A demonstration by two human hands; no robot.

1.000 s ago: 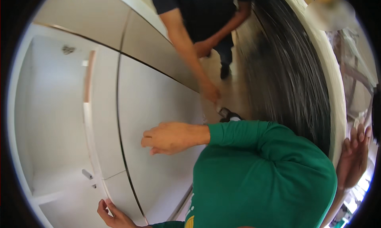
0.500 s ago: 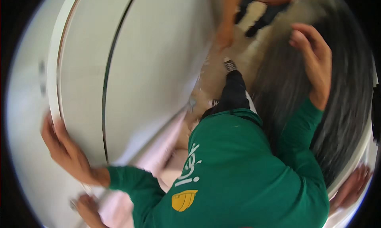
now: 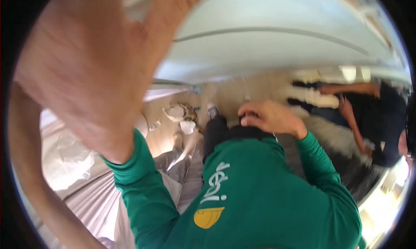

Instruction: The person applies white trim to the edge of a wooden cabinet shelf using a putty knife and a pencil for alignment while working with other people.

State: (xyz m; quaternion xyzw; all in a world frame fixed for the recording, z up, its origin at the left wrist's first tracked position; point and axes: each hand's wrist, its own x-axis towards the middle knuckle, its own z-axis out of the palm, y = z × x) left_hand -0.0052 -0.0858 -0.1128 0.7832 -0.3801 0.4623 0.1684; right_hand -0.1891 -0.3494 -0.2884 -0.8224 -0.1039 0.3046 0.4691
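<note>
My left hand [image 3: 91, 63] looms very close at the upper left, blurred, its thumb stretched out toward the pale panel [image 3: 242, 54]. Its fingertips run out of the picture, so I cannot tell whether it presses on the panel. A thin dark line curves across this big smooth panel, which fills the top of the view. In front of my waist hovers my right hand [image 3: 277, 117], loosely curled, with a gap between thumb and forefinger and nothing visible in it.
Another person's bare arm [image 3: 39, 175] passes at the left edge. A person in black [image 3: 368, 119] is at the right. Pink fabric [image 3: 97, 203] and clear plastic wrap [image 3: 69, 158] lie at the lower left. A white container [image 3: 187, 127] sits among small items on the floor [image 3: 225, 91].
The panel has swung from the left side to across the top of my view. My left hand has come up close to the camera; my right hand has lowered toward my waist.
</note>
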